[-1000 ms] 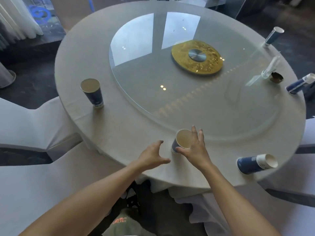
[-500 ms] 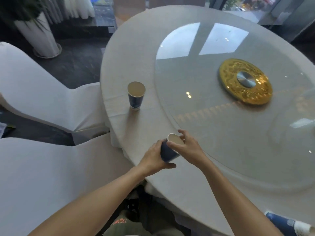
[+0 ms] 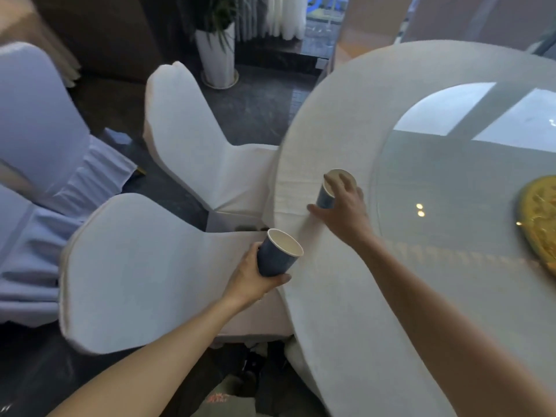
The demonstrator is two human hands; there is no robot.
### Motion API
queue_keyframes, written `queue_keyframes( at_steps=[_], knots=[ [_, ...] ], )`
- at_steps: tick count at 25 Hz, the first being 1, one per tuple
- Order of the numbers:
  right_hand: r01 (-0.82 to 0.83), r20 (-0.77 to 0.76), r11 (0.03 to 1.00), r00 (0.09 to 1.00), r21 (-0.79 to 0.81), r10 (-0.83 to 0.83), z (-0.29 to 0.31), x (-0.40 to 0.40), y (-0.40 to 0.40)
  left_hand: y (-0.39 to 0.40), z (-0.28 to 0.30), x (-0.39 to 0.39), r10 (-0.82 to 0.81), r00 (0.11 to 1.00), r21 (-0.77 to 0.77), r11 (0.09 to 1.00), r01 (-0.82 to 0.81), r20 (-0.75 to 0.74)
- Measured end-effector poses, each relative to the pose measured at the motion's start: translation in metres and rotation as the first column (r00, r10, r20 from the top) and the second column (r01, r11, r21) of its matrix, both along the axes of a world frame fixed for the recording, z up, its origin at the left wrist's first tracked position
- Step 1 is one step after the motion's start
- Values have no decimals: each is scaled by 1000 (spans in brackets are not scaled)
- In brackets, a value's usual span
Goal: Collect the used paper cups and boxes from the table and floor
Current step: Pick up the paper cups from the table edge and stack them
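My left hand (image 3: 251,279) grips a blue paper cup (image 3: 278,256) with a white inside, held tilted just off the left edge of the round table (image 3: 346,311). A second blue paper cup (image 3: 327,194) stands upright on the white cloth further along the table's edge. My right hand (image 3: 344,210) reaches over it, fingers curled around its rim and side, thumb spread low on the left; whether they press on the cup is unclear in the blur.
Two white-covered chairs (image 3: 141,266) (image 3: 195,152) stand against the table's left side, with pale blue draped chairs (image 3: 39,145) further left. A glass turntable (image 3: 469,188) with a gold centre disc (image 3: 541,218) covers the table's middle. A potted plant (image 3: 216,52) stands on the dark floor behind.
The view swung left. My left hand took the near cup and carried it off the table's edge. My right hand let go of it and reached out to the second cup.
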State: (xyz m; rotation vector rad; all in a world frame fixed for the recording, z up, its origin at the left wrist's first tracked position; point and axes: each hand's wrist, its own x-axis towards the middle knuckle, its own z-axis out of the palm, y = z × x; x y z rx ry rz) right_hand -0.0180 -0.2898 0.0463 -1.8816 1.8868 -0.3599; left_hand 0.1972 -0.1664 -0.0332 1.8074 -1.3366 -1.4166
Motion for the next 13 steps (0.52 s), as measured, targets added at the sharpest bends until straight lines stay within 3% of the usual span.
queue_keyframes(
  at_steps=[3, 5, 10, 13],
  knots=[
    [-76, -258, 997, 963, 27, 80, -13, -1, -35, 4, -1, 10, 45, 999, 22, 999, -45, 5],
    [-99, -337, 992, 934, 73, 118, -22, -4, -52, 8, -1, 14, 44, 999, 36, 998, -44, 17],
    [-44, -325, 968, 937, 249, 126, -44, -10, -66, 13, 1, 25, 4, 997, 38, 999, -6, 72],
    [-81, -282, 982, 951, 171, 128, -42, -13, -61, 10, 4, 25, -19, 995, 29, 999, 17, 93]
  ],
)
